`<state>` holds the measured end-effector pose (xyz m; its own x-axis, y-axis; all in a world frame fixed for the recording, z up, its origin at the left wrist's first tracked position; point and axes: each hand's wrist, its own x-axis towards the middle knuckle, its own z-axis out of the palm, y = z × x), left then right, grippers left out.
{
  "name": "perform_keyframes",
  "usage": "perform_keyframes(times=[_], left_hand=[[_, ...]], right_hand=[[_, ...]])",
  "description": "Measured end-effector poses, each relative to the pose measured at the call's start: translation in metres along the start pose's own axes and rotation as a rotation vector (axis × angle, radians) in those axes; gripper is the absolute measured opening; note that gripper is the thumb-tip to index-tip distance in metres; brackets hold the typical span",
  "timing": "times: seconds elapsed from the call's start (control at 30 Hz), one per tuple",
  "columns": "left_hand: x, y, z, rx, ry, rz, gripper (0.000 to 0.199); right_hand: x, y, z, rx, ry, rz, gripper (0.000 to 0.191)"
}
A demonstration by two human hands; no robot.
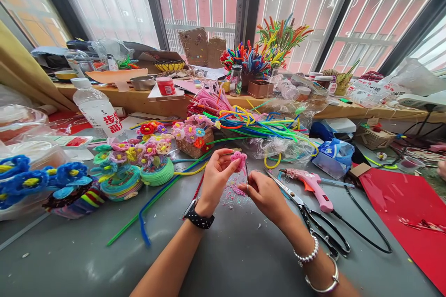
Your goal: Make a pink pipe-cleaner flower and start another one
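Observation:
Over the table's middle, my left hand pinches a pink pipe-cleaner flower between thumb and fingertips. My right hand is closed around small scissors, whose narrow dark blades point up against the flower's right side; the fingers cover most of the handles. Pink and coloured fuzz trimmings are scattered on the grey tabletop below. Right of my right hand lie large black-handled shears and a pink glue gun with its cord.
Small baskets of pipe-cleaner flowers and a water bottle stand at left. A heap of loose pipe cleaners lies behind my hands. Red sheets cover the right side. A cluttered ledge runs below the windows.

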<state>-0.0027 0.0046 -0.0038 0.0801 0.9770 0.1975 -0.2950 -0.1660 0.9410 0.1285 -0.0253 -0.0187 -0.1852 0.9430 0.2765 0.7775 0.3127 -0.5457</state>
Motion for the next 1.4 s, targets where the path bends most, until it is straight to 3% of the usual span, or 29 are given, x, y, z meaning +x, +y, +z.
perform_keyframes(times=[0.57,0.97,1.17,1.4], left_hand=[[-0.004,-0.002,0.009,-0.078,0.046,-0.027,0.024],[0.002,-0.001,0.0,-0.042,0.055,0.041,0.017],[0.003,0.003,-0.003,0.017,0.015,0.147,0.017],[0.001,0.002,-0.003,0.062,-0.016,0.142,0.022]], right_hand=[[-0.003,-0.005,0.02,0.15,0.128,-0.012,0.043],[0.0,0.001,0.008,0.045,0.157,-0.016,0.04],[0.002,0.01,-0.005,-0.053,0.043,-0.034,0.041],[0.0,0.007,-0.014,-0.124,-0.056,0.008,0.042]])
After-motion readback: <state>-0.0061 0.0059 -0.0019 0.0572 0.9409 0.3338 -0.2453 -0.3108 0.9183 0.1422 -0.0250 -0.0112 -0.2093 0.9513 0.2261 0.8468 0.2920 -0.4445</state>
